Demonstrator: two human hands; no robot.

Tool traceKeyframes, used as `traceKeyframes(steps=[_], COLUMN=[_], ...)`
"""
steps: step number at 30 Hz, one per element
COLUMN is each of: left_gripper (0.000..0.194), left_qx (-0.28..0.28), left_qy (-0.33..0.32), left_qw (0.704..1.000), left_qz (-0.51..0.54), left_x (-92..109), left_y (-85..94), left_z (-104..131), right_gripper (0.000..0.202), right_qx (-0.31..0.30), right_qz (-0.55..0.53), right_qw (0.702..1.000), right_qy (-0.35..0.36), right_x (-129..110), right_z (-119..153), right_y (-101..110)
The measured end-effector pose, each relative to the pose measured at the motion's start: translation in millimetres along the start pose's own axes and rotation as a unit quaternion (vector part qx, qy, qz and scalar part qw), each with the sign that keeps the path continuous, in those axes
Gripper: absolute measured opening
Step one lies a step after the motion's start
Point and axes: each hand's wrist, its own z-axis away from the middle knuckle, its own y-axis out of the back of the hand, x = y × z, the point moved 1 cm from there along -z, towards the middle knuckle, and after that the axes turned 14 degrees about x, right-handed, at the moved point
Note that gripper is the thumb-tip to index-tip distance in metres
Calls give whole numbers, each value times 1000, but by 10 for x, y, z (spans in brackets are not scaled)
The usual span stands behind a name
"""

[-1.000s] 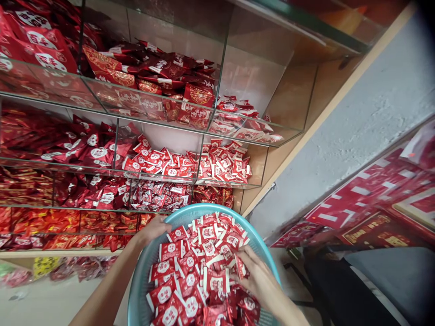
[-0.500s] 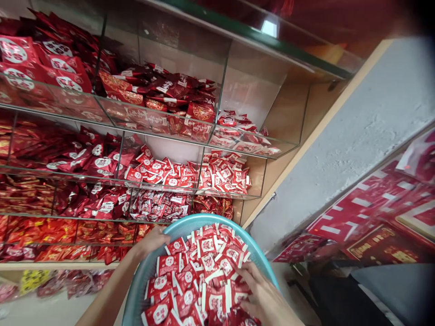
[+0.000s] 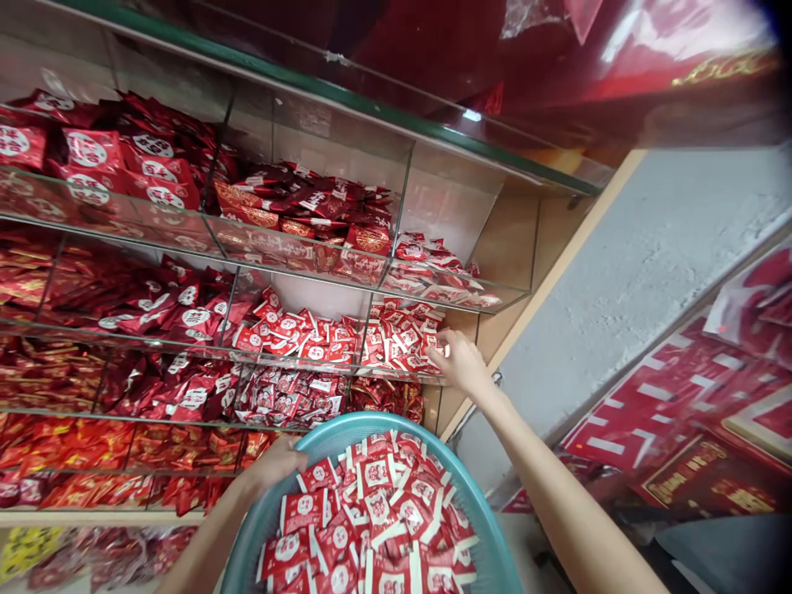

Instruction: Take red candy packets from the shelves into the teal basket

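A teal basket [image 3: 488, 528] full of red and white packets [image 3: 377, 503] is at the bottom centre. My left hand [image 3: 278, 462] is closed on its left rim. Up at the right end of a middle shelf, my right hand [image 3: 461, 360] reaches over the glass front edge, beside a compartment of small red and white packets [image 3: 402, 334]. Its fingers are bent at those packets; whether they pinch one is too small to tell.
Glass shelves [image 3: 297, 260] with divided compartments of red packets spread to the left. A wooden side panel [image 3: 557, 256] and a grey wall [image 3: 668, 239] stand at the right, with red packages [image 3: 656, 396] below. Bagged items [image 3: 111, 553] lie at the lower left.
My right hand has moved from the packets in the basket up to the shelf compartment. My left hand stays on the rim. The view has shifted, showing more of the upper shelf.
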Motion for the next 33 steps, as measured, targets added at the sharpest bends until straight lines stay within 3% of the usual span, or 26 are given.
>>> traceKeyframes(steps=[3, 7, 15, 22, 29, 33], left_gripper=[12, 12, 11, 7, 8, 10], left_qx=[-8, -18, -12, 1, -12, -13], left_qy=[-8, 3, 11, -2, 6, 10], left_qw=[1000, 999, 999, 1000, 999, 999], left_qz=[11, 30, 30, 12, 31, 35], left_x=[-30, -77, -11, -74, -77, -59], left_y=[0, -7, -8, -10, -19, -13], left_z=[-15, -45, 12, -43, -41, -25], right_gripper=[38, 45, 50, 51, 52, 48], right_qx=[-19, -46, -53, -49, -56, -40], right_qz=[28, 30, 23, -33, -26, -35], right_qw=[998, 995, 993, 993, 996, 997], right_qy=[-54, -81, -105, -100, -70, 49], right_x=[25, 20, 6, 55, 89, 96], right_z=[-248, -350, -347, -311, -344, -502], right_y=[-262, -464, -593, -667, -622, -463])
